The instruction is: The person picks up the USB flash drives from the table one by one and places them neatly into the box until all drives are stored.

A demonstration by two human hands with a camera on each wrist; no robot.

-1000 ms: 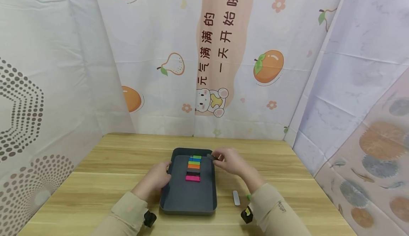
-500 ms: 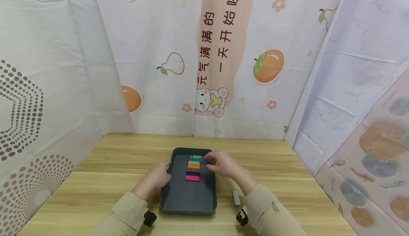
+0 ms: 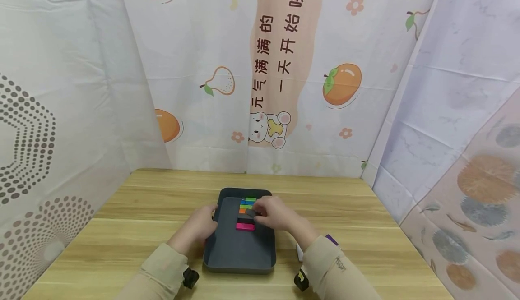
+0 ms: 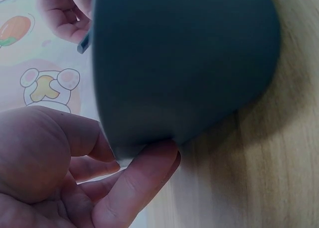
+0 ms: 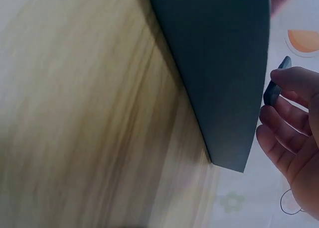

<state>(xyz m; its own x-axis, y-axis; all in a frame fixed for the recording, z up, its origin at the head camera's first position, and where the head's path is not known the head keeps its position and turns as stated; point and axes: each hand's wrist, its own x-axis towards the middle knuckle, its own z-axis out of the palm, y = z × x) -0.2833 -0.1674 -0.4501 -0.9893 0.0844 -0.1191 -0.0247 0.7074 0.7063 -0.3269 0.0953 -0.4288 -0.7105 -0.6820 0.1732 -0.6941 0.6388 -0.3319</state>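
A dark grey tray (image 3: pixel 239 256) lies on the wooden table. My left hand (image 3: pixel 199 224) grips its left side; in the left wrist view, thumb and fingers pinch the tray wall (image 4: pixel 184 63). Between thumb and fingertips, my right hand (image 3: pixel 276 213) holds a small dark grey stick (image 5: pixel 277 83), shaped like a USB flash drive, over the tray. Below it runs a column of similar coloured sticks, side by side: green at the far end, then blue, orange (image 3: pixel 243 210), black and pink (image 3: pixel 245 227) nearest me. The held stick and fingers partly hide this column.
Right of the tray, a whitish stick (image 3: pixel 299 252) and a purple one (image 3: pixel 331 240) lie on the wooden table (image 3: pixel 162 200), both partly covered by the right sleeve. Printed cloth curtains (image 3: pixel 203 124) hang behind the table and on both sides.
My right hand has moved left and toward me with the dark stick, from the tray's far right corner to above the column. My left hand has stayed on the tray's side.
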